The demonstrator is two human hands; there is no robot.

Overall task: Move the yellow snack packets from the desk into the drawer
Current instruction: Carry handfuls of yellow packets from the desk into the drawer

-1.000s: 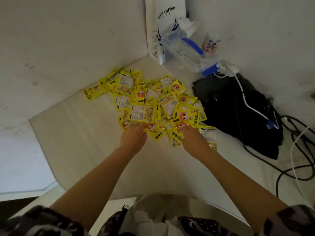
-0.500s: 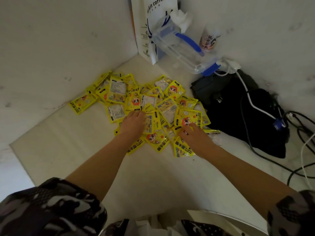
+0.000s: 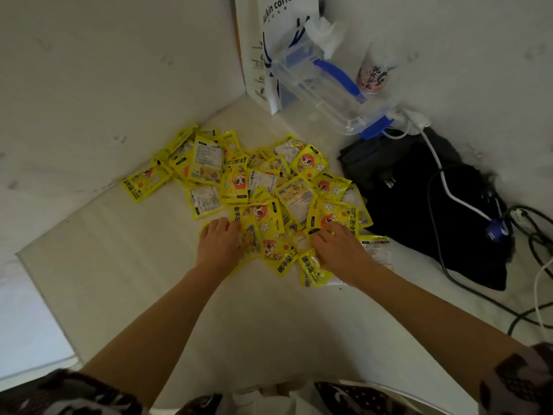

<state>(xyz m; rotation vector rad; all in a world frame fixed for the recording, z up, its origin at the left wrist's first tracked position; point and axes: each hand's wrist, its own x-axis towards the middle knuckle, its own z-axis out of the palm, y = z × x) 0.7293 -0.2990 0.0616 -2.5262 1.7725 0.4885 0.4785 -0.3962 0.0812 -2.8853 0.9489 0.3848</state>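
Head view: both hands rest on the near edge of a heap of yellow snack packets (image 3: 263, 187) at the centre of a pale bench (image 3: 125, 265).

Left hand (image 3: 220, 245), just left of frame centre, lies palm down on the packets with its fingers curled onto them; whether it grips one I cannot tell. Right hand (image 3: 338, 250), just right of centre, lies on the packets as well, fingers bent over one at the heap's lower right edge; a firm grip cannot be made out. Packets overlap loosely, spreading toward the wall corner at upper left. At upper centre stands a white coffee paper bag (image 3: 269, 40), with a clear plastic container (image 3: 317, 85) with blue clips tilted beside it. A black bag (image 3: 434, 205) lies at right, touching the heap, with a white cable (image 3: 443, 178) across it.
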